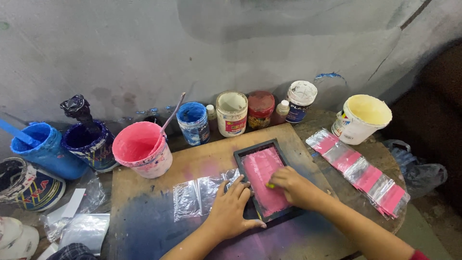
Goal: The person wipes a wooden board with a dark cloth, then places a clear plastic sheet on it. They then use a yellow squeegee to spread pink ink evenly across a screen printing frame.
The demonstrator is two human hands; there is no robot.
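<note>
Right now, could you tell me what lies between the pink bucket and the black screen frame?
In the head view, only bare wooden board separates the pink bucket from the black screen frame.

Black-framed printing screen [263,179] flat on wooden board, pink ink across mesh, over clear plastic bags [202,192]

A row of paint pots, from the blue bucket [45,149] at left past the pink bucket [143,149] to the cream bucket [363,119] at upper right, walls off the back. Printed bags [361,171] fill the right. The bare surface [144,226] at lower left stays passable, beside the framed screen [263,180].
</note>
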